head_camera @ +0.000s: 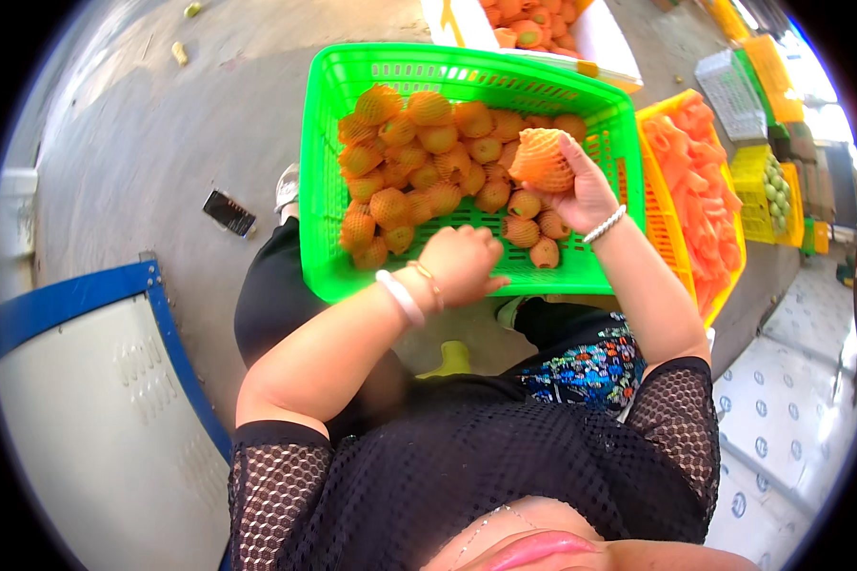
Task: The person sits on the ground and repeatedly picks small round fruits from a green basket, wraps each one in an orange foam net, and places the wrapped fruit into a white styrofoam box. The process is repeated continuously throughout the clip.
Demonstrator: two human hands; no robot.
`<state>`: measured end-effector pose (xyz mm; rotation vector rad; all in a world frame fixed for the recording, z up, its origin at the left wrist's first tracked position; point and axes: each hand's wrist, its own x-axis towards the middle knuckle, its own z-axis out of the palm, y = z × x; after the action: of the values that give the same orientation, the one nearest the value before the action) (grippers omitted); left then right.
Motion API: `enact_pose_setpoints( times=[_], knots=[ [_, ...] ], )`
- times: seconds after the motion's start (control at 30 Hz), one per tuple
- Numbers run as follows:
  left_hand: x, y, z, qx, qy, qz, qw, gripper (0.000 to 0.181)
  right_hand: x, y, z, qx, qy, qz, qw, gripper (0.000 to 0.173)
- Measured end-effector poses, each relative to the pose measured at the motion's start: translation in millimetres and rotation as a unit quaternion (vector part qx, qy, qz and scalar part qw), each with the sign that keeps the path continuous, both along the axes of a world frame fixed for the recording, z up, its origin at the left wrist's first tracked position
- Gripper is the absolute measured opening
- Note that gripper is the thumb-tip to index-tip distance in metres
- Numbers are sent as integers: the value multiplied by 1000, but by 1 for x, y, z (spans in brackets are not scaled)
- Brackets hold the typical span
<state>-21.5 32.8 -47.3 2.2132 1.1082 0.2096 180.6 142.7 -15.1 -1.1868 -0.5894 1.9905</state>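
My right hand (584, 193) holds a round piece of fruit in an orange foam net (543, 160) above the right side of a green plastic crate (400, 285). Inside that crate lie several netted fruits (428, 157), mostly at the left and middle. Over the crate's near rim is my left hand (464, 264), back upward, its fingers bent and its thumb apart. Nothing shows between thumb and fingers, though the palm is hidden. To the right, a yellow-orange crate (660, 214) is heaped with loose orange foam net sleeves (693, 193).
A white box (607, 43) of netted fruit stands beyond the green crate. A phone (229, 213) lies on the floor at left, near a blue-framed metal panel (100, 300). More crates (753, 193) stand at far right, above printed white sheeting or boxes (778, 400).
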Motion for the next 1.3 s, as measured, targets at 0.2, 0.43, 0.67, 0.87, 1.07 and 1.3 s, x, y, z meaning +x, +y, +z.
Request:
enact_pose_setpoints(
  times=[0.2,0.43,0.67,0.87,1.07,1.3],
  knots=[
    [-15,18,4,-49,-444,94,890,107,-42,-99,39,50,147,-58,986,62],
    [-18,8,28,-234,-553,174,781,68,-71,-107,19,-11,152,-33,988,62],
    [-13,19,28,-78,-498,193,842,36,-74,-88,-2,-83,236,-58,967,59],
    [-18,22,41,-73,-536,228,810,40,-78,-87,-3,-97,293,-15,951,48],
    [-35,27,43,-192,-609,188,746,26,-85,-99,7,-87,234,-13,968,61],
    [-54,24,24,-223,-668,269,657,15,-36,-124,15,-59,162,-98,980,41]
  ],
)
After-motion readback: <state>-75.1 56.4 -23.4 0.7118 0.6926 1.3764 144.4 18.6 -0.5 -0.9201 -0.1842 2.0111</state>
